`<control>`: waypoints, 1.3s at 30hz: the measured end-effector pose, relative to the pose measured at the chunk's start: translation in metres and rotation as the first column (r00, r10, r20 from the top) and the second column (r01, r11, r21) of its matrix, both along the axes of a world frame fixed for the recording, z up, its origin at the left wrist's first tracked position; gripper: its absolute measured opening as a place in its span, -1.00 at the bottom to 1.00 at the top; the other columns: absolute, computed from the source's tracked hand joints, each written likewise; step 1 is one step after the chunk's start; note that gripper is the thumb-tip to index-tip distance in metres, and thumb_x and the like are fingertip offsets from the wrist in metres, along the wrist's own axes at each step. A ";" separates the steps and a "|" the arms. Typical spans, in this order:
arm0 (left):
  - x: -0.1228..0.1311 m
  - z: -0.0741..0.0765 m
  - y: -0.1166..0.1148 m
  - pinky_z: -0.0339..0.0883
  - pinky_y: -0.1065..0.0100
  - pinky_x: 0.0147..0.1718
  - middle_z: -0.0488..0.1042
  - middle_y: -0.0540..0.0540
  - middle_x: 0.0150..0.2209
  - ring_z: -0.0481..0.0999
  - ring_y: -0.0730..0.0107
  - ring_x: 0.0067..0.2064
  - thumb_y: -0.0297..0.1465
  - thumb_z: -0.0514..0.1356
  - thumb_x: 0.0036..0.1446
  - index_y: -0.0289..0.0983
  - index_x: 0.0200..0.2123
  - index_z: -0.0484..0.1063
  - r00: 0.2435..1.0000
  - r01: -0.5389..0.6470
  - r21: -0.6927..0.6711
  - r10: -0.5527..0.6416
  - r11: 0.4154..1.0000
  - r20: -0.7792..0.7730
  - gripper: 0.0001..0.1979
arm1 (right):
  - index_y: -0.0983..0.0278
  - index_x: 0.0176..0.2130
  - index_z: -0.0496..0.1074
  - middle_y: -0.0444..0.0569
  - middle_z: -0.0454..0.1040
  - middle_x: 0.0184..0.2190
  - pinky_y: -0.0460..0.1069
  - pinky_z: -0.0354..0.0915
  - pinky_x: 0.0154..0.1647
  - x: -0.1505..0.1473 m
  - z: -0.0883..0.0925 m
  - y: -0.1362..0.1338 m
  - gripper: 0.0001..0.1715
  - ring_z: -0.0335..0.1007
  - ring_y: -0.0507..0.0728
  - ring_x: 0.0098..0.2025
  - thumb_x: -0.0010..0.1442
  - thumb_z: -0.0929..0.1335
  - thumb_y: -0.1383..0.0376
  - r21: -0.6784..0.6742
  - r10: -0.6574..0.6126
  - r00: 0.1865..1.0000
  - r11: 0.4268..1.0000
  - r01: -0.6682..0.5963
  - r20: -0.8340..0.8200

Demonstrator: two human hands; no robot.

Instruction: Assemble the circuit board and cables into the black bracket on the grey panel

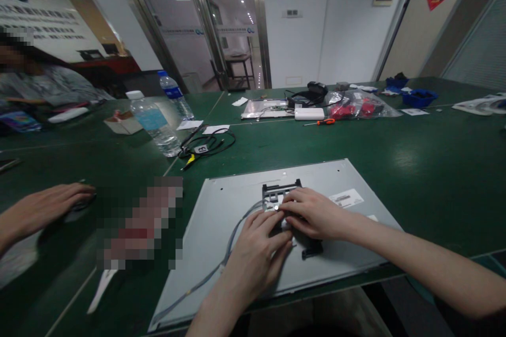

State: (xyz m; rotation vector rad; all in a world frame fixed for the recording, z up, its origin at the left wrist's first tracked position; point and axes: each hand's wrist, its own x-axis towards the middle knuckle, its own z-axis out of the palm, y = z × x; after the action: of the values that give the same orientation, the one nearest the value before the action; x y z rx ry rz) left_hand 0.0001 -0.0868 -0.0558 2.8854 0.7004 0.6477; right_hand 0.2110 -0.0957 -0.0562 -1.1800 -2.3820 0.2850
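A flat, light-grey metal panel lies on the green table before me, a white label on its right part. Near its middle sits a black bracket-like frame, partly covered by my hands. My left hand reaches in from below, its fingers bent together at the frame. From the right, my right hand meets it, fingertips pinched at the same spot. A tiny shiny round spot shows between the fingertips; what they grip is hidden. A grey cable runs from the frame to the panel's lower left corner.
Another person's hand rests on a dark mouse at left. A blurred-out item lies beside the panel. Beyond stand two water bottles and black cables. Farther back are a screwdriver, a white box and plastic bags.
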 end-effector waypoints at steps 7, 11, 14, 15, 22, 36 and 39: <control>0.000 0.002 -0.001 0.27 -0.12 0.06 0.45 -0.18 0.04 0.40 0.08 0.08 -0.40 0.15 0.24 -0.16 -0.17 0.53 1.000 0.004 0.002 -0.004 1.000 -0.010 -0.83 | 0.30 0.00 0.41 0.11 0.44 -0.06 0.12 0.29 0.02 0.000 0.000 0.000 -0.71 0.32 0.19 -0.02 0.30 0.27 0.33 0.005 0.003 1.000 1.000 -0.003 -0.003; 0.000 0.002 -0.001 0.27 -0.13 0.06 0.45 -0.19 0.03 0.41 0.07 0.07 -0.41 0.17 0.22 -0.17 -0.18 0.53 1.000 0.009 0.002 -0.009 1.000 -0.005 -0.85 | 0.31 -0.01 0.42 0.12 0.44 -0.06 0.13 0.29 0.01 0.000 0.002 0.000 -0.72 0.31 0.20 -0.02 0.28 0.29 0.33 -0.001 0.010 1.000 1.000 -0.010 0.005; 0.001 0.004 -0.002 0.26 -0.12 0.07 0.46 -0.17 0.01 0.42 0.08 0.06 -0.40 0.19 0.21 -0.17 -0.22 0.54 1.000 0.014 0.004 -0.015 1.000 0.013 -0.87 | 0.32 -0.01 0.42 0.12 0.43 -0.06 0.12 0.29 0.01 0.000 0.003 0.000 -0.71 0.31 0.19 -0.01 0.27 0.29 0.34 0.000 0.014 1.000 1.000 -0.014 0.008; 0.001 0.005 -0.002 0.27 -0.12 0.06 0.47 -0.16 -0.01 0.42 0.09 0.05 -0.40 0.19 0.20 -0.17 -0.23 0.54 1.000 0.019 0.003 -0.019 1.000 0.018 -0.88 | 0.31 -0.01 0.42 0.12 0.43 -0.06 0.12 0.29 0.00 0.000 0.003 0.000 -0.71 0.31 0.19 -0.02 0.28 0.29 0.35 0.001 0.017 1.000 1.000 -0.017 0.007; 0.001 0.006 -0.004 0.28 -0.07 0.05 0.48 -0.14 -0.07 0.44 0.13 -0.01 -0.40 0.17 0.22 -0.18 -0.28 0.54 0.999 0.027 -0.002 -0.027 1.000 0.034 -0.87 | 0.29 0.00 0.42 0.10 0.43 -0.06 0.11 0.28 0.00 0.001 0.000 0.001 -0.71 0.31 0.19 -0.02 0.29 0.28 0.33 0.010 0.031 1.000 0.999 -0.031 0.003; -0.001 0.004 -0.004 0.29 -0.06 0.03 0.45 -0.14 -0.03 0.40 0.12 0.02 -0.39 0.17 0.23 -0.17 -0.24 0.54 0.999 0.039 -0.028 -0.039 0.999 0.026 -0.86 | 0.30 -0.01 0.41 0.11 0.41 -0.04 0.12 0.27 0.02 0.002 0.003 -0.001 -0.67 0.29 0.20 -0.01 0.21 0.34 0.31 -0.007 0.035 0.999 0.999 -0.035 -0.008; 0.000 0.005 -0.004 0.29 -0.03 0.02 0.45 -0.13 -0.05 0.40 0.14 0.00 -0.40 0.16 0.24 -0.17 -0.25 0.54 0.998 0.045 -0.037 -0.044 0.998 0.033 -0.86 | 0.31 -0.01 0.40 0.10 0.42 -0.04 0.11 0.27 0.03 0.002 0.004 -0.001 -0.67 0.29 0.20 -0.01 0.21 0.34 0.31 -0.010 0.032 0.999 0.999 -0.032 0.000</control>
State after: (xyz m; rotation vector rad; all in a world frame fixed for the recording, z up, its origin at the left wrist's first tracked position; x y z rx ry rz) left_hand -0.0003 -0.0907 -0.0513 2.8410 0.6357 0.6669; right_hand 0.2126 -0.0969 -0.0521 -1.1471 -2.4039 0.3076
